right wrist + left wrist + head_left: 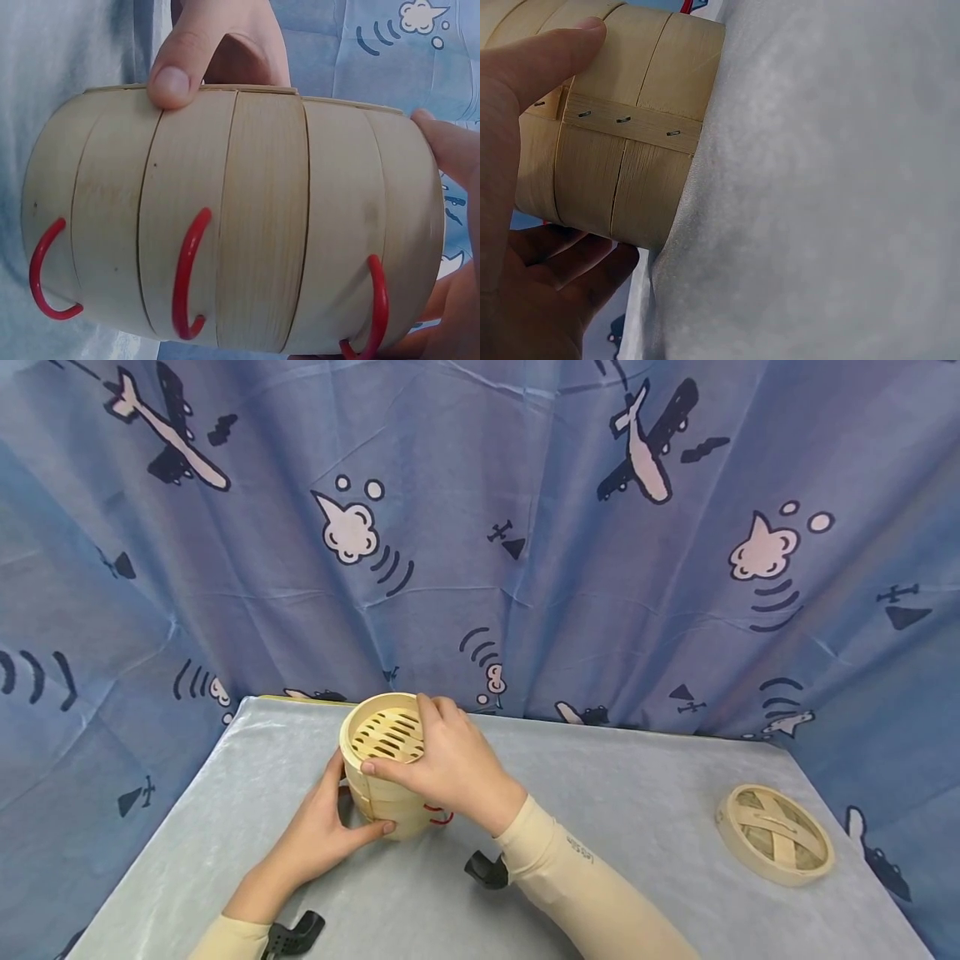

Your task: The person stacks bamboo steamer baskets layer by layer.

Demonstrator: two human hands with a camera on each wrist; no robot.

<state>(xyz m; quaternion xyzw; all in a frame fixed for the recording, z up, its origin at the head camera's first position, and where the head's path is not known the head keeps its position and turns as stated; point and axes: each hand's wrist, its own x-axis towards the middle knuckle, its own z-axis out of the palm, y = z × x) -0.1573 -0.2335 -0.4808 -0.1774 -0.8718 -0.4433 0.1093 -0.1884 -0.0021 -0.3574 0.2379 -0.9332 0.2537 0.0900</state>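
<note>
A stack of round bamboo steamer baskets stands upright on the cloth, left of the table's middle. Looking into the top basket, I see its slatted floor with nothing lying on it. My left hand grips the lower baskets from the left, thumb on the near side and fingers around behind. Over the top rim, my right hand holds the uppermost basket, its thumb on the near edge. Red loops stick out of the stack's side. Metal staples show in the joining strip.
A woven bamboo steamer lid lies on the right part of the table. Silvery grey cloth covers the tabletop. Behind it hangs a blue curtain printed with aeroplanes, close to the table's back edge.
</note>
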